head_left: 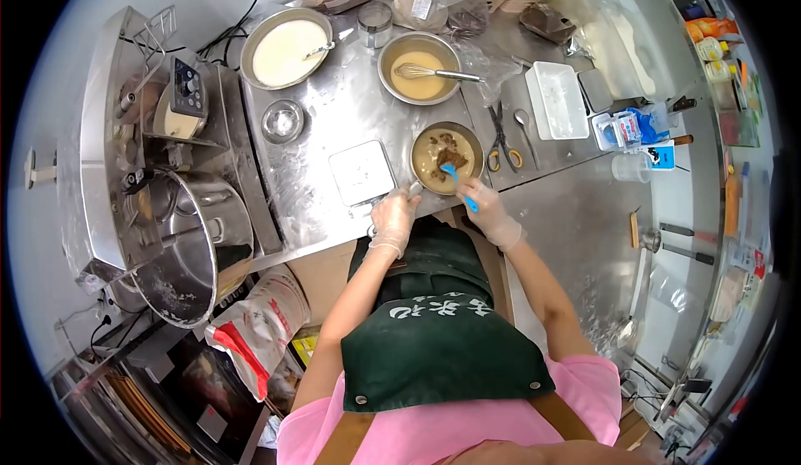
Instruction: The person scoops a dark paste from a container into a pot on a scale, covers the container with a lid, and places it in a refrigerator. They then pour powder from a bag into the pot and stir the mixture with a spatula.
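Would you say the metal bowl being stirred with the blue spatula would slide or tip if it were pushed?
The bowl probably slides easily on the smooth steel table. The left hand rests at its rim. It looks low, wide and batter-filled, so tipping seems unlikely. The right hand holds the blue spatula.

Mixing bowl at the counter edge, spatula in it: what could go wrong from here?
1. The mixing bowl sits near the counter edge; a hard push with the blue spatula in the right hand could tip it, though the left hand seems to steady its rim.
2. The scissors lie just right of the bowl; an elbow sweep might knock them.
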Tool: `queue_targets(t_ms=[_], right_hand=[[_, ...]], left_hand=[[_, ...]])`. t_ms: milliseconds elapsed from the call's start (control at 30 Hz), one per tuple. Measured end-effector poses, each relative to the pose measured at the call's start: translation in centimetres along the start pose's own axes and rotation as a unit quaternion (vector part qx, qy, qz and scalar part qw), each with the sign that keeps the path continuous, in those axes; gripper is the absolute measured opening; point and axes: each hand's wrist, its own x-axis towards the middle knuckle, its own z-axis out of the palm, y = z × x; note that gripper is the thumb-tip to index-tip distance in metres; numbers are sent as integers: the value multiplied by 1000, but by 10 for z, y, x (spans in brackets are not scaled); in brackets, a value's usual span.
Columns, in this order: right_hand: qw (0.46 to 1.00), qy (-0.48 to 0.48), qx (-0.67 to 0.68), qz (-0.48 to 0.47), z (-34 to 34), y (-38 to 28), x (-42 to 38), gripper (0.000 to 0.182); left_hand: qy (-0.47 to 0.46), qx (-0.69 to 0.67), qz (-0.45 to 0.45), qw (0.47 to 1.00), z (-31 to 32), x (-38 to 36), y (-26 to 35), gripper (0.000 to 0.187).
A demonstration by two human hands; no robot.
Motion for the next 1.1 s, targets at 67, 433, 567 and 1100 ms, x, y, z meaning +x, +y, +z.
queue_targets(t_ms=[67,433,567,1100], right_hand=[[999,16,-39,33,-6,-16,4,12],[996,11,-82,-38,-3,5,39,14],[990,-31,-139,-2,-2,-11,10,14],[998,-21,-37,-36,18,-29,37,13]], left_hand=[[10,-1,7,1000,5,1,-5,33],[-6,3,3,1000,0,1,-2,33],[-2,-7,4,1000,0,0,-2,32],[1,8,6,1000,3,0,-3,31]])
